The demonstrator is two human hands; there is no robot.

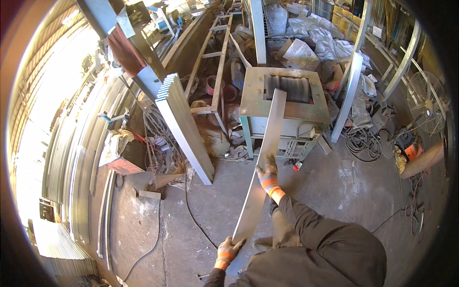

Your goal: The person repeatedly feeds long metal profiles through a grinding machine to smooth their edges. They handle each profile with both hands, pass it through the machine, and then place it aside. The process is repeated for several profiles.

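A long flat metal strip [271,129] slants up from my hands to a bench-height machine [256,107] with a worn metal top. Its far end lies over the machine's top, at the left side of a dark ridged roller [301,89] set in an opening; whether it touches the roller I cannot tell. My left hand [228,251], in a grey and orange glove, is closed on the strip's near end. Farther along, my right hand [268,176], gloved alike, grips the strip around its middle, thumb on the left edge.
Left of the machine, a stack of long metal profiles [184,129] leans upright. Cables [191,210] run across the concrete floor. A coiled hose or cable [362,143] and a standing fan [427,112] are at the right. Long metal lengths [79,177] lie along the left.
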